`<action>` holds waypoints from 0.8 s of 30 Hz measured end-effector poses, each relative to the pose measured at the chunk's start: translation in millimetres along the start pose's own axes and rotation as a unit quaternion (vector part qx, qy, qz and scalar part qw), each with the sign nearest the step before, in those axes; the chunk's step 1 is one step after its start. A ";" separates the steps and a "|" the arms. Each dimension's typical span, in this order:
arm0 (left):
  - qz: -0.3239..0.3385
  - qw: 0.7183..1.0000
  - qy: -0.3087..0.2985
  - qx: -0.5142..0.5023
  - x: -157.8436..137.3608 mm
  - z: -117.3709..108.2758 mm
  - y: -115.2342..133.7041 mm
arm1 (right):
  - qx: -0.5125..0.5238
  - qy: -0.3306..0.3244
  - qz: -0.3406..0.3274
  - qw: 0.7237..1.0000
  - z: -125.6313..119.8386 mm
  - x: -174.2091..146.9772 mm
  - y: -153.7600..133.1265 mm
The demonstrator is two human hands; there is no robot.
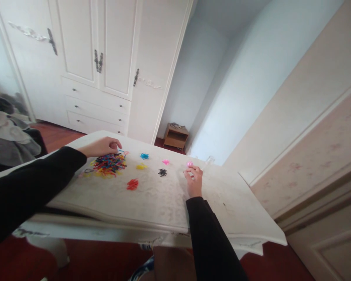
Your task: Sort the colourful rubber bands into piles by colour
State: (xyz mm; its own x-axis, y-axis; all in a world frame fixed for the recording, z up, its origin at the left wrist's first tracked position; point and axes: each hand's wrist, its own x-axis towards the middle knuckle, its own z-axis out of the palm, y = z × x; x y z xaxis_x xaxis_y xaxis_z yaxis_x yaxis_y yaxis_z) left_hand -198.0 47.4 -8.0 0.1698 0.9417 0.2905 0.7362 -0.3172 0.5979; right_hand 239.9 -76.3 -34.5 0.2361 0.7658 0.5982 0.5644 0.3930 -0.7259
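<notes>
A mixed heap of small coloured bands, apparently rubber bands, lies on the white table. My left hand is at the heap's far edge, its fingers curled; what they hold, if anything, is hidden. Just past its fingertips are a small blue strip and a pinkish piece. My right hand rests farther right, fingers loosely bent and apart, with nothing visible between them. Beyond its fingers sits a pink bunch. Between the hands lie blue, yellow, red, black and pink bunches.
A clear, see-through item stands near the table's far edge, beyond my right hand. The table has a wrinkled cover. A white wardrobe, a small wooden cabinet and a pile of cloth are beyond it.
</notes>
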 end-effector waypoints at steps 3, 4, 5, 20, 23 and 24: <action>0.021 0.998 -0.025 0.055 9.3 -2.9 6.8 | 0.006 -0.010 0.006 1.000 -2.0 -1.6 -1.5; 0.025 0.998 -0.022 0.059 12.6 -3.4 10.6 | 0.010 -0.012 0.008 1.000 -2.4 -1.8 -2.4; 0.029 0.998 -0.031 0.044 15.8 -3.2 15.0 | 0.013 -0.012 0.010 1.000 -2.8 -1.9 -3.3; -0.013 0.990 -0.123 -0.061 52.9 22.6 40.1 | 0.007 -0.023 -0.006 1.000 -0.8 3.0 -3.5; -0.005 0.975 -0.043 -0.220 57.0 33.7 48.3 | -0.004 -0.020 -0.021 1.000 -0.2 5.2 -1.4; -0.006 0.961 -0.015 -0.276 57.0 37.8 50.5 | -0.009 -0.019 -0.022 1.000 -0.4 5.7 -0.9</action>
State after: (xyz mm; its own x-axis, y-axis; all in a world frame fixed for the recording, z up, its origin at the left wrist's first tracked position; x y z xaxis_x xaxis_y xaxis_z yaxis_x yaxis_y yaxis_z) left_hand -126.4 89.4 10.5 0.1886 0.9457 0.2646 0.2800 -0.3100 0.9086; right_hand 241.1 -72.5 -30.2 0.1817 0.7666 0.6159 0.5872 0.4178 -0.6933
